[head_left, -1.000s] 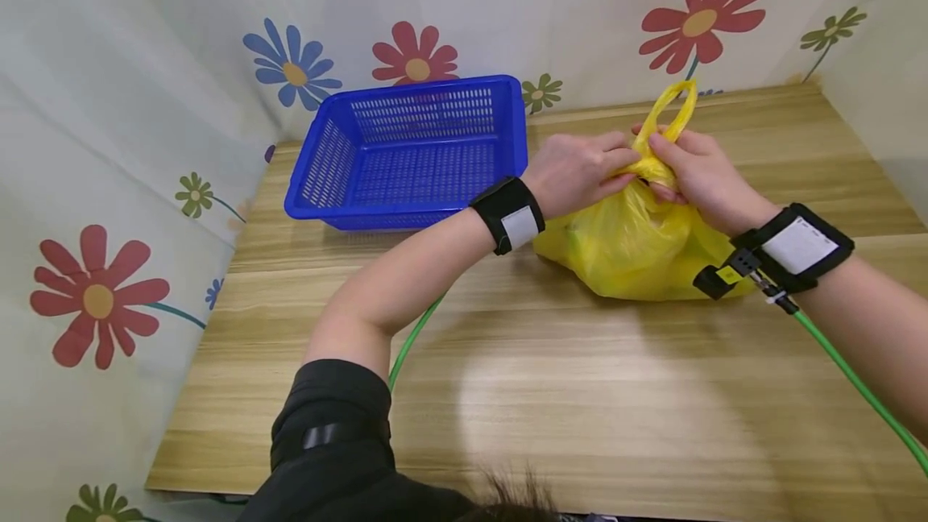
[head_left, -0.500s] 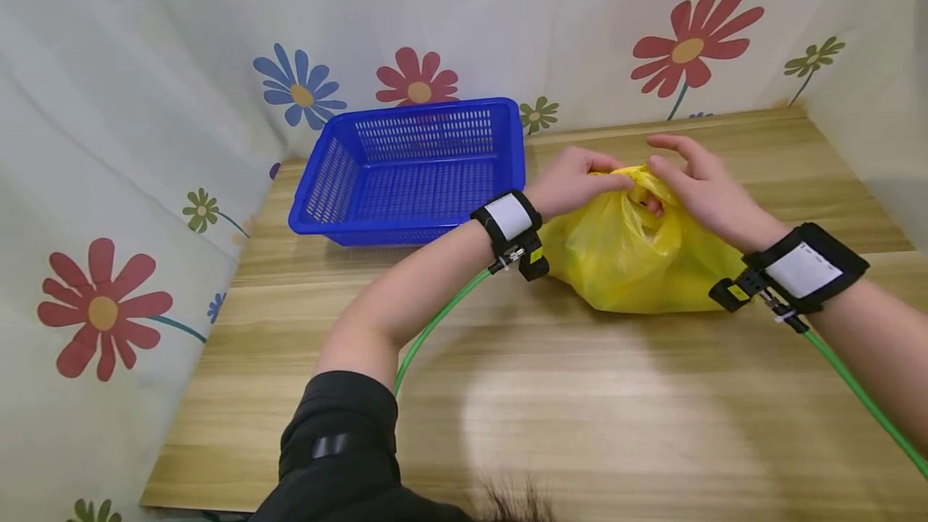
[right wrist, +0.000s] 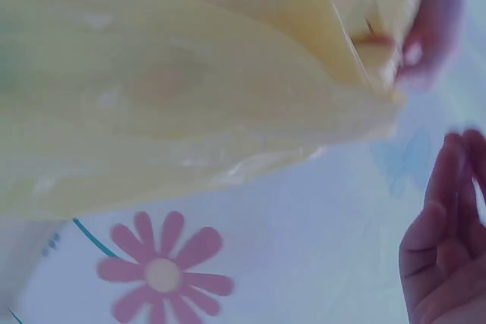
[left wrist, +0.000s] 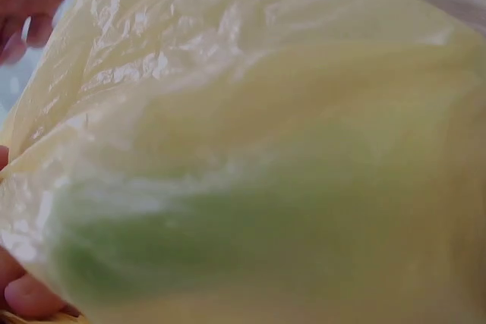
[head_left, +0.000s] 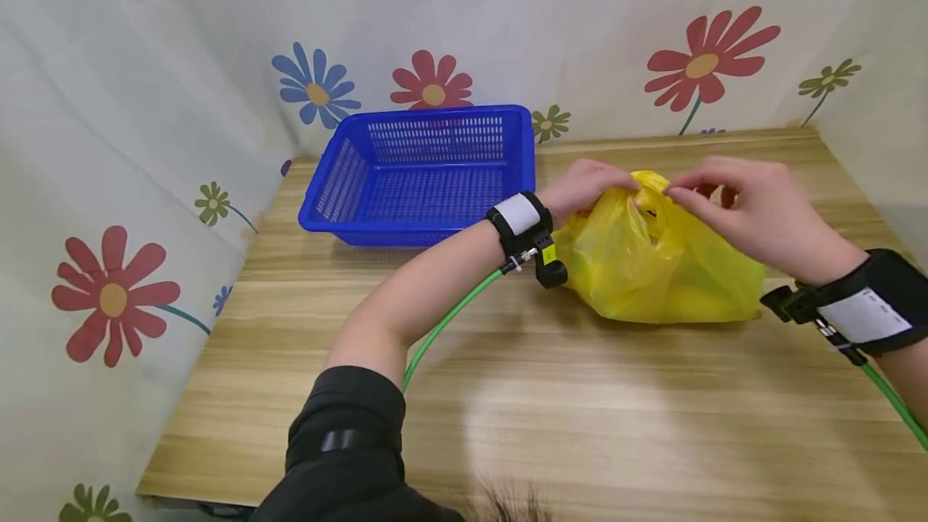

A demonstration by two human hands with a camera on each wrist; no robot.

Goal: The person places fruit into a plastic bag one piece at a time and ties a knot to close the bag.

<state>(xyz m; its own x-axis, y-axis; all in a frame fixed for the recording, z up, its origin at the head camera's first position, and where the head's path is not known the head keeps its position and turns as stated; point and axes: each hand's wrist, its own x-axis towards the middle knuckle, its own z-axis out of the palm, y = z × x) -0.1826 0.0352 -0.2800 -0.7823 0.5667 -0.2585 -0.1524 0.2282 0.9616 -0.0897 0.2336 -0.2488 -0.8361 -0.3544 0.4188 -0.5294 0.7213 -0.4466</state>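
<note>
A yellow plastic bag (head_left: 652, 288), bulging with its contents, stands on the table. My left hand (head_left: 583, 188) pinches the gathered plastic at its top left. My right hand (head_left: 757, 208) hovers just right of the bag's top, thumb and fingers loosely bent toward each other. In the right wrist view a gap separates that hand (right wrist: 440, 263) from the bag (right wrist: 190, 111), and nothing shows between its fingers. Through the thin plastic in the left wrist view, a green item (left wrist: 190, 240) shows blurred. A small opening in the bag appears near the left hand's fingers.
A blue perforated plastic basket (head_left: 428, 228) with nothing in it stands left of the bag, close to the left wrist. Behind the wooden table (head_left: 580, 425) hangs a flower-printed curtain (head_left: 580, 22). Green cables (head_left: 449, 316) run from both wrist cameras.
The bag's raised handle loop has dropped since one second ago. My right hand has let go of the plastic and moved right, while my left hand keeps hold near the top.
</note>
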